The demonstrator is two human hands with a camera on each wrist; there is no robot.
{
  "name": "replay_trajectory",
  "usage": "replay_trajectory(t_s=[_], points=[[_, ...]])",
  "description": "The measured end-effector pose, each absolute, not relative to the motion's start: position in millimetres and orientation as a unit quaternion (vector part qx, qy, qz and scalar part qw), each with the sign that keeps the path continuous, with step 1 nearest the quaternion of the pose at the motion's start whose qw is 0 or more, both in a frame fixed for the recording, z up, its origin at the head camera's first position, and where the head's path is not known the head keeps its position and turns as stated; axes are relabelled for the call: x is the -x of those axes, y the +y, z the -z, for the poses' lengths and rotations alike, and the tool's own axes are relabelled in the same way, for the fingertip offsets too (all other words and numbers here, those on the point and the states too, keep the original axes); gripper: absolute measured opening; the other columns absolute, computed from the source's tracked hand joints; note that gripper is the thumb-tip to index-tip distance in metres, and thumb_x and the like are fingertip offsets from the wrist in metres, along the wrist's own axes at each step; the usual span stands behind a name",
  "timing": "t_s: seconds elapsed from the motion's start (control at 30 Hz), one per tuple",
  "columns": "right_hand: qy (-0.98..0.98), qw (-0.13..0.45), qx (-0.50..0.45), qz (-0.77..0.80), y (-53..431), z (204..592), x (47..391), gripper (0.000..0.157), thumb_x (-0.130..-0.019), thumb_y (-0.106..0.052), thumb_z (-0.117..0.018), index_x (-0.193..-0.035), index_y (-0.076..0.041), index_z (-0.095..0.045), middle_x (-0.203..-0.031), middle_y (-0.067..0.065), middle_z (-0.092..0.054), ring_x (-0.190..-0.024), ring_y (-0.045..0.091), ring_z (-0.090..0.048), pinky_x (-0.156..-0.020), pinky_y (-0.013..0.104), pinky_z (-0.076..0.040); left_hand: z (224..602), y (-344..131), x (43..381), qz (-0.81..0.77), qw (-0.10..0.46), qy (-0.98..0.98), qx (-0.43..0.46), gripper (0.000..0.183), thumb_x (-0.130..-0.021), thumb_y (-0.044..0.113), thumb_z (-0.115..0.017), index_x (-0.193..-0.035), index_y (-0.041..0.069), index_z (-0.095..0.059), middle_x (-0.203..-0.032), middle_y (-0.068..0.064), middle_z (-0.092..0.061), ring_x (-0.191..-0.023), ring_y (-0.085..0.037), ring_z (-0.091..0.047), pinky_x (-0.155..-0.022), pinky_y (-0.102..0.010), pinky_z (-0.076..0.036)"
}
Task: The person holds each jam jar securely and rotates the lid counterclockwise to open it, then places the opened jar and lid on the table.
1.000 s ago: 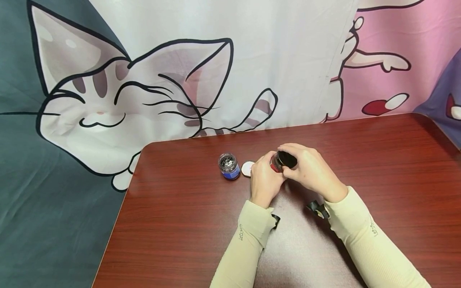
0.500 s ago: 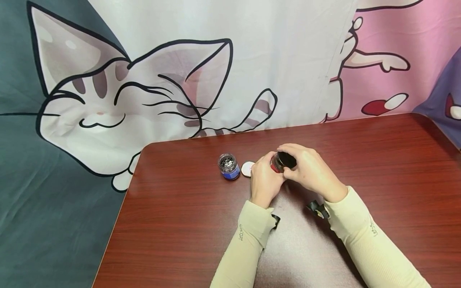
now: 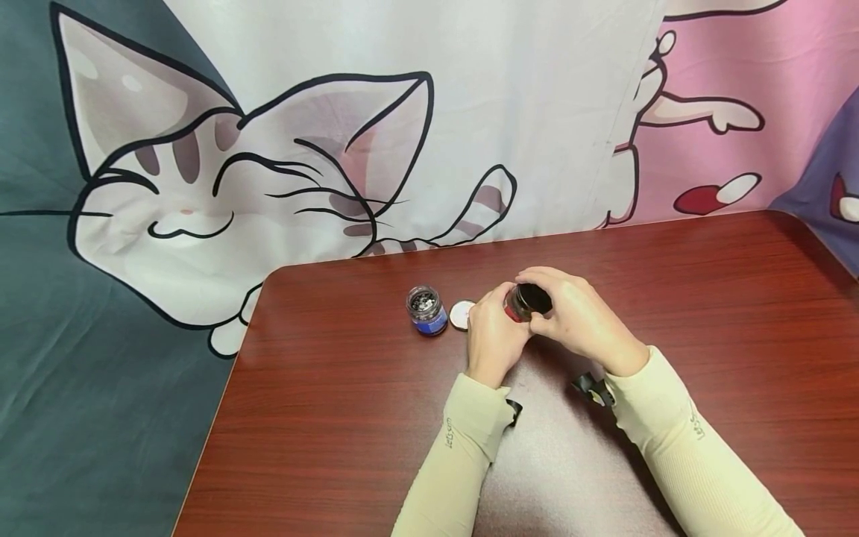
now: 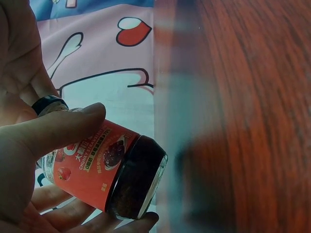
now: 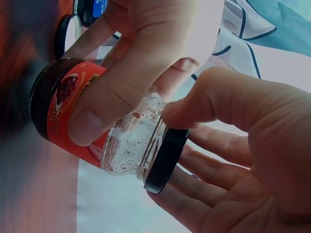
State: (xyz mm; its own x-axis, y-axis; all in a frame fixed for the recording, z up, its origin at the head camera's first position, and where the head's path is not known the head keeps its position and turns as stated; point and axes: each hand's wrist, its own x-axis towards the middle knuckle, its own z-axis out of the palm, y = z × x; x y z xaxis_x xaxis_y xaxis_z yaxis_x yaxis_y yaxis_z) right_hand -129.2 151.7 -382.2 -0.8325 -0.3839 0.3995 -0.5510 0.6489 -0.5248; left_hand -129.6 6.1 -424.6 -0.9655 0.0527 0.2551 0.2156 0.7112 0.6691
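My left hand [image 3: 495, 328] grips a small glass jar with a red label [image 4: 92, 165], its thumb across the label and its fingers beneath. Dark contents lie at the jar's bottom, and its upper glass is smeared. At the mouth, my right hand [image 3: 584, 317] pinches the black lid [image 5: 167, 158] by its rim, thumb on one side and fingers on the other. The jar's thread shows beside the lid; whether the lid is seated I cannot tell. In the head view, a second jar with a blue label [image 3: 429, 322] stands uncapped to the left, with dark contents inside.
Between the blue-labelled jar and my left hand lies a loose lid [image 3: 460, 315], its white inside facing up. The reddish-brown wooden table [image 3: 335, 418] ends at a curtain [image 3: 550, 149] with cartoon animals behind it.
My right hand's thumb has shifted very slightly at the lid's rim, and the lid with it. The left hand, the blue-labelled jar and the loose lid stay where they were.
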Motion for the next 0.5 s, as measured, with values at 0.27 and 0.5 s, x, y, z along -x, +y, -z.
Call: replay_trajectory(t_s=[0.27, 0.5], points=[[-0.896, 0.128, -0.268, -0.330, 151.7, 383.7, 129.6, 0.049, -0.069, 0.008, -0.070, -0.117, 0.005, -0.065, -0.118, 0.016, -0.066, -0.107, 0.031, -0.064, -0.095, 0.047, -0.049, 426.3, 6.3, 130.5, 0.374, 0.116, -0.917, 0.074, 0.050, -0.072, 0.024, -0.088, -0.118, 0.015, -0.071, -0.104, -0.001, -0.073, -0.099, -0.024, -0.069, -0.083, -0.039, -0.053], [-0.894, 0.128, -0.278, -0.328, 151.9, 382.9, 129.3, 0.051, -0.067, 0.010, -0.067, -0.117, 0.007, -0.063, -0.118, 0.018, -0.065, -0.108, 0.033, -0.064, -0.094, 0.047, -0.050, 426.2, 6.1, 131.5, 0.369, 0.117, -0.918, 0.086, 0.049, -0.070, 0.022, -0.088, -0.115, 0.014, -0.071, -0.101, -0.001, -0.073, -0.097, -0.022, -0.070, -0.083, -0.036, -0.053]])
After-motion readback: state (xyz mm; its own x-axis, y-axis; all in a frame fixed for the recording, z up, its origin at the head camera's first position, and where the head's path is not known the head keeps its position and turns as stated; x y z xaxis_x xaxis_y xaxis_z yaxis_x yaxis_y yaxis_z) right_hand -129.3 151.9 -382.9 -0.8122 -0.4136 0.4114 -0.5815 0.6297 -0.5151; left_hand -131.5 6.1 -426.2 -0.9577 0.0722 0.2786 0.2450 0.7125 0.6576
